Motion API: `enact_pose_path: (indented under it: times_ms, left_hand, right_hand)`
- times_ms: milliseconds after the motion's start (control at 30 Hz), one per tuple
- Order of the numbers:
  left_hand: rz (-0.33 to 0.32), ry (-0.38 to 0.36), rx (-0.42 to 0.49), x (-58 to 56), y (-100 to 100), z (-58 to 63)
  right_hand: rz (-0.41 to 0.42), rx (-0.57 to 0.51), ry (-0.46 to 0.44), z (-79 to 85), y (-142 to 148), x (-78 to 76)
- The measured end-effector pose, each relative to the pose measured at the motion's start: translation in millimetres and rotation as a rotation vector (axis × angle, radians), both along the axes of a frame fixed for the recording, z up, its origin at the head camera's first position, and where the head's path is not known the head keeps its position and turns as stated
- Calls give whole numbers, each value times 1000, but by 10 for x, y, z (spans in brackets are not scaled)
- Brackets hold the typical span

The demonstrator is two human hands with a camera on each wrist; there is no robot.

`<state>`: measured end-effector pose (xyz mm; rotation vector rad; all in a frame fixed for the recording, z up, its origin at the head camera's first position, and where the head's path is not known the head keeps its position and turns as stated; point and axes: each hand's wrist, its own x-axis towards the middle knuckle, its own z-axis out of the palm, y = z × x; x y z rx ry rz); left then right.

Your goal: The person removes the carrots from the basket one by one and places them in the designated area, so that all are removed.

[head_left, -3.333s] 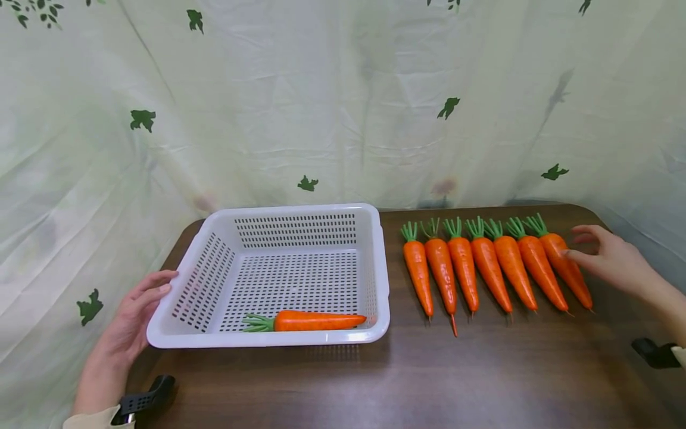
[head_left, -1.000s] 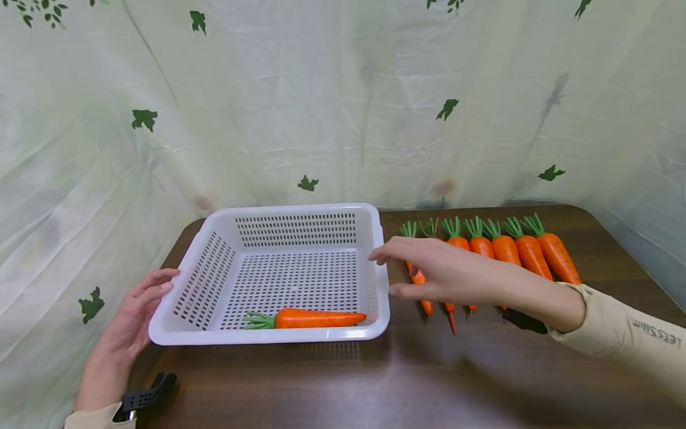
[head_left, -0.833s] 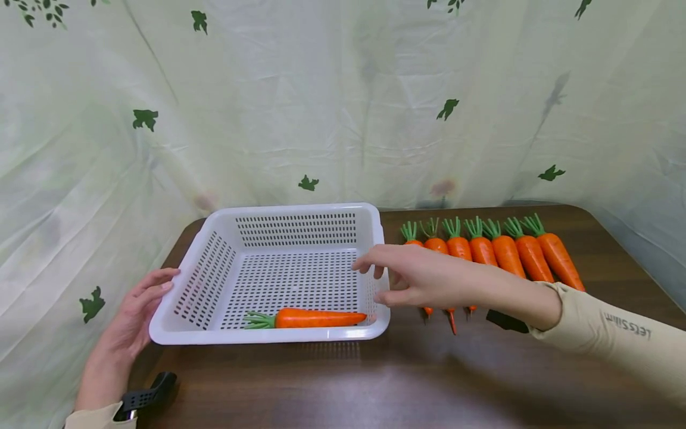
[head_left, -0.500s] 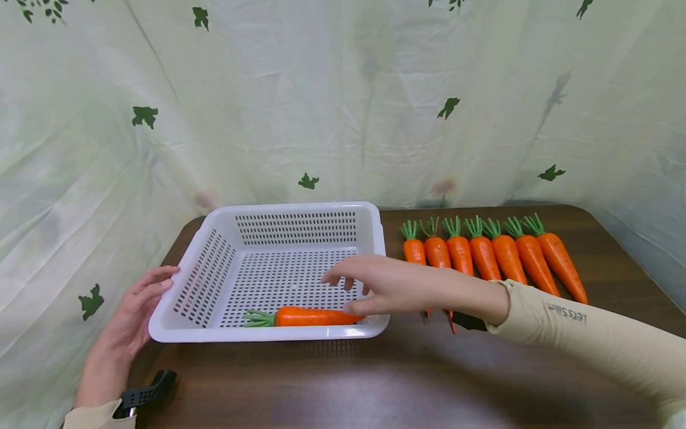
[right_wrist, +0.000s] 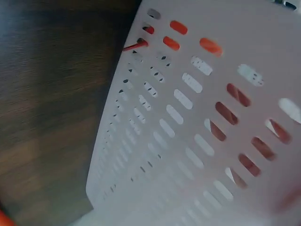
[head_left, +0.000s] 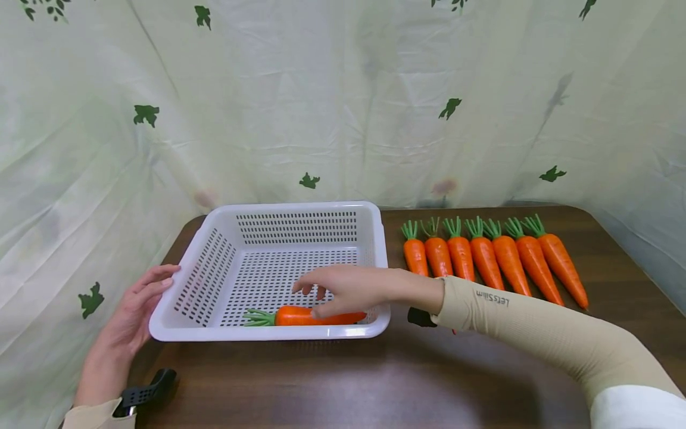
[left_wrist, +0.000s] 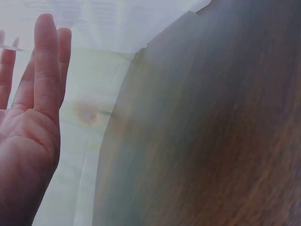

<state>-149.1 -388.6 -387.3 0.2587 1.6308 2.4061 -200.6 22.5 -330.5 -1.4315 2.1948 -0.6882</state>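
Note:
A white slotted plastic basket [head_left: 268, 335] stands on the table, holding one carrot [head_left: 293, 316] with a green stem along its near side. Over the basket's right half reaches my right hand [head_left: 348, 288], its fingers loosely bent above the carrot and its thumb overlapping the carrot in the head view. Through the slots of the basket's wall [right_wrist: 263, 52] in the right wrist view, orange patches and parts of fingers show. My left hand [head_left: 137, 305] rests at the basket's left rim; the left wrist view shows its fingers [left_wrist: 46, 70] straight.
Several carrots [head_left: 509, 262] lie side by side to the right of the basket, stems toward the back. My right sleeve [head_left: 530, 328] covers some of their tips. A pale leaf-patterned curtain [head_left: 332, 119] hangs behind the dark wooden table [head_left: 300, 387].
My right hand has come from the far right carrot, across the row, to above the carrot in the basket. The carrots and basket keep their places; my left hand stays at the rim.

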Motion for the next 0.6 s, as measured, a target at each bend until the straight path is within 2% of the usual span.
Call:
enact_pose_path:
  times_ms: [200,433,600]
  left_hand:
    - [-2,3,2,-5,11,-7]
    - [-15,19,3,-19,11,-22]
    - [-72,20,94,-26,-6,-30]
  right_hand:
    - [12,69,-68,-104,-143,-103]
    - [35,157,-137,-219,-285,-156]
    - [36,181,-172,-238,-313,-163]
